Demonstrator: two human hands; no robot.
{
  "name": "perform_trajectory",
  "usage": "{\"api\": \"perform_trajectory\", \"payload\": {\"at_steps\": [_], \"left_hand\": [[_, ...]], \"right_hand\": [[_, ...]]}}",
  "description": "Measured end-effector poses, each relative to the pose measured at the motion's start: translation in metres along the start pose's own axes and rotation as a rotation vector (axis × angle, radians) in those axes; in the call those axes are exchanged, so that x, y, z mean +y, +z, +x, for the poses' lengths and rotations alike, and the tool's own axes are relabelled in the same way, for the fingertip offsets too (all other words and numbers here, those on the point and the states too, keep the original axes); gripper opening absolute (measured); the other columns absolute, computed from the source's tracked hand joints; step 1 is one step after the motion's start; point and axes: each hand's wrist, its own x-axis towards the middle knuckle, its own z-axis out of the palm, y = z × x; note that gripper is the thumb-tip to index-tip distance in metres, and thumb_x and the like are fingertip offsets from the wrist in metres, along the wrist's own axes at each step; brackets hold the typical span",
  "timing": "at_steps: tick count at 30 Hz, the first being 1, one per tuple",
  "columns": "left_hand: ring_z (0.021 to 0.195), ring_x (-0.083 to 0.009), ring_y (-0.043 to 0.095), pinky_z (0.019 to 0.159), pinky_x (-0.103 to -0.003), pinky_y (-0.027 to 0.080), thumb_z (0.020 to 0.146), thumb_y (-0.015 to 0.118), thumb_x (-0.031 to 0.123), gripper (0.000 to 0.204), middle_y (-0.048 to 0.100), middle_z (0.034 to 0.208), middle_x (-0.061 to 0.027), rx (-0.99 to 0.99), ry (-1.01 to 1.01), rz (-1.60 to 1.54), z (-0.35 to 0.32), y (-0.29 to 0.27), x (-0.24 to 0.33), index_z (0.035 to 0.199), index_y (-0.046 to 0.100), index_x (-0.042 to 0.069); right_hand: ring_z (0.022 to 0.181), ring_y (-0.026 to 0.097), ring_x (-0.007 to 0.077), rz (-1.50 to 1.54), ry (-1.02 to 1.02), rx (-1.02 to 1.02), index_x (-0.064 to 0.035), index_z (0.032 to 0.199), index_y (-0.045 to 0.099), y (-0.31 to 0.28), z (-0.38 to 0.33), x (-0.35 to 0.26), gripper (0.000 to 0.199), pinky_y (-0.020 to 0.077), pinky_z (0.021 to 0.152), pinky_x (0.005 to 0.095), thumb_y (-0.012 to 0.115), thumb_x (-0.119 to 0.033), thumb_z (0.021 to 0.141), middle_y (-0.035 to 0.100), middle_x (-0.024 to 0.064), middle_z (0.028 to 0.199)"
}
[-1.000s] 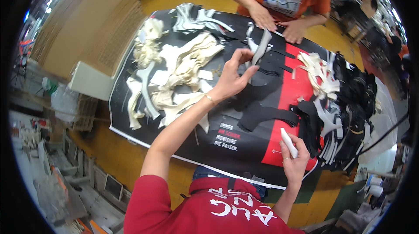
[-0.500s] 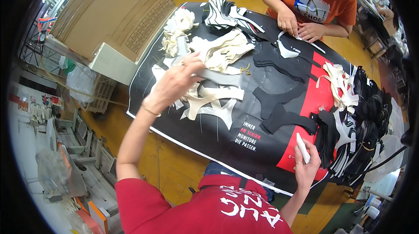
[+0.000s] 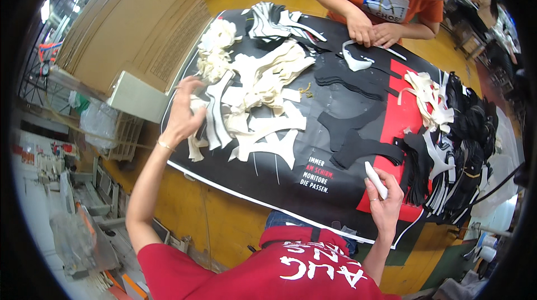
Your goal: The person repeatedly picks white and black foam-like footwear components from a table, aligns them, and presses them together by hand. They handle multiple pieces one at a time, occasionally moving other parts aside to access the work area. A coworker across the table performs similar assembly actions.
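My left hand [image 3: 187, 109] is over the left side of the table, thumb and fingers apart, with nothing visible in it. Just right of it lies a curved grey-and-white fabric piece [image 3: 217, 111], beside cream fabric cut pieces [image 3: 274, 132] spread on the black mat. In my right hand [image 3: 386, 196], above the red band at the right front, is a slim white pointed tool [image 3: 376, 180]; its exact kind cannot be made out. Black fabric pieces [image 3: 349, 124] lie ahead of that hand.
Across the table, a person in orange works with both hands [image 3: 372, 32] near a white curved piece [image 3: 357, 60]. Bundles of black and striped pieces [image 3: 464, 143] crowd the right edge. Cream stacks [image 3: 274, 73] and a striped pile [image 3: 271, 23] lie farther back; a large cardboard box [image 3: 140, 26] stands left.
My left hand has moved left and let go of the grey piece, which now lies more upright beside the cream ones. My right hand still holds the white tool.
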Motion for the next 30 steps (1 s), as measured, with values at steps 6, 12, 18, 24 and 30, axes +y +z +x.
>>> {"api": "perform_trajectory", "payload": {"at_steps": [6,12,18,24,30], "left_hand": [[0.108,-0.0273,0.065,0.094,-0.036,0.051,0.090,0.074,0.048,0.080,0.066,0.120,-0.0201,-0.121,-0.725,-0.281,0.015,0.047,-0.042,0.145,0.045,-0.003],[0.103,-0.0199,0.065,0.091,-0.029,0.050,0.086,0.083,0.022,0.088,0.068,0.113,-0.0192,-0.129,-0.737,-0.551,0.037,0.054,-0.047,0.149,0.032,-0.012],[0.106,-0.0175,0.064,0.092,-0.030,0.051,0.090,0.077,0.010,0.057,0.068,0.112,-0.0118,0.076,-0.844,-1.003,0.011,0.034,-0.080,0.135,0.048,-0.008],[0.105,-0.0236,0.064,0.091,-0.042,0.056,0.103,0.060,0.017,0.022,0.067,0.108,-0.0128,-0.078,-0.825,-1.290,-0.008,-0.028,-0.031,0.106,0.065,-0.004],[0.104,-0.0263,0.067,0.082,-0.042,0.059,0.106,0.053,0.018,0.027,0.065,0.113,-0.0121,-0.261,-0.581,-1.414,0.017,-0.027,0.068,0.124,0.057,-0.002]], "right_hand": [[0.083,0.070,0.0294,-0.030,-0.029,-0.041,-0.0001,0.113,0.069,-0.014,0.000,0.004,0.028,0.0536,0.073,0.0362,0.076,-0.010,0.088,0.069,0.0155,0.097],[0.081,0.070,0.0260,0.036,-0.024,0.033,-0.0007,0.113,0.069,-0.018,-0.005,0.006,0.028,0.0530,0.071,0.0342,0.076,-0.011,0.088,0.070,0.0139,0.095],[0.080,0.071,0.0275,0.070,0.004,0.031,-0.0005,0.114,0.069,-0.024,-0.010,0.018,0.028,0.0539,0.071,0.0356,0.076,-0.012,0.089,0.069,0.0147,0.095],[0.082,0.072,0.0276,0.049,0.024,0.058,0.0001,0.112,0.069,-0.032,-0.004,0.024,0.026,0.0551,0.072,0.0356,0.075,-0.010,0.089,0.070,0.0151,0.096],[0.081,0.071,0.0237,0.141,0.073,0.023,0.0001,0.114,0.069,-0.026,-0.001,0.024,0.027,0.0547,0.070,0.0341,0.074,-0.010,0.090,0.070,0.0145,0.095]]}}
